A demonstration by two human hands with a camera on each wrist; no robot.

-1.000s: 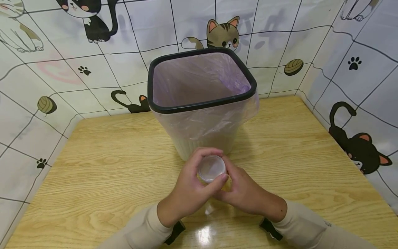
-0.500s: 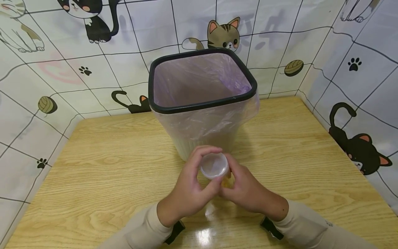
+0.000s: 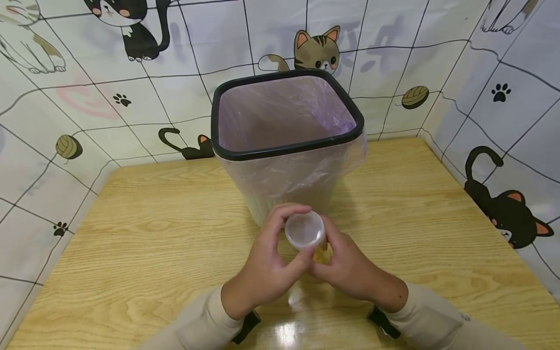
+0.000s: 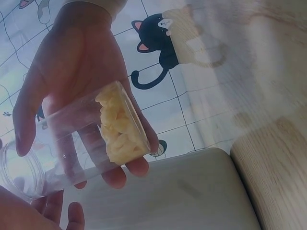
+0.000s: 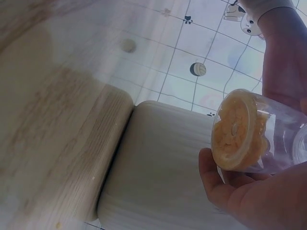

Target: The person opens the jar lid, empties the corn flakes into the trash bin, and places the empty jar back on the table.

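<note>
A clear plastic jar (image 3: 305, 229) is held between both hands in front of the bin. Its round top faces the head camera, and whether a lid covers it I cannot tell. Pale yellow pieces (image 4: 122, 132) lie packed at the jar's base, also seen through its bottom in the right wrist view. My left hand (image 3: 267, 265) curls thumb and fingers around the top end. Lower down, my right hand (image 3: 350, 267) grips the jar's body, its fingers wrapped around near the base in the left wrist view. The jar stands tilted, above the table.
Just beyond the hands stands a tall bin (image 3: 288, 175) with a black rim (image 3: 286, 154) and a thin purplish liner. It rests on a wood-grain table (image 3: 166, 233). Cat-print sheets (image 3: 144, 97) enclose the back and sides.
The jar's top has shifted slightly right and away from me, with both hands still gripping it. More of the yellow contents shows beside the right hand.
</note>
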